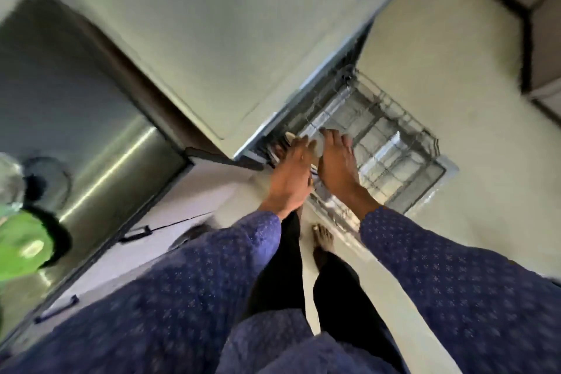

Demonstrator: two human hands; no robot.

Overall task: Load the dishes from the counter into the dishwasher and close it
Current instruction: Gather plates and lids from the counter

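- While bent low over the open dishwasher [303,118], reaching with both hands into the near corner of the pulled-out wire rack [391,143].
- Left hand [293,173] and right hand [337,161] side by side, nearly touching, fingers stretched forward and down toward the rack.
- Something pale and rounded, likely a plate or dish [290,136], just past the left fingertips at the rack's edge; too blurred to name for certain.
- Cannot tell whether either hand is clamped on that dish or only resting against it: fingertips smeared by motion and partly hidden by the rack wires.
- Rest of the rack apparently bare, so loading judged to be at an early stage, door closing still to come.
- Off to the left, steel sink [91,130] set in the desk [194,185], with a green object [24,240] at its edge.
- Handling, as a judgement: crockery stiff, fairly heavy, brittle, slick if wet; best taken by the rim with thumb on one face and fingers behind, then lowered upright between the tines rather than dropped.
- Risk: chipping the rim against the wires, or a plate tipping over if let go before seated.
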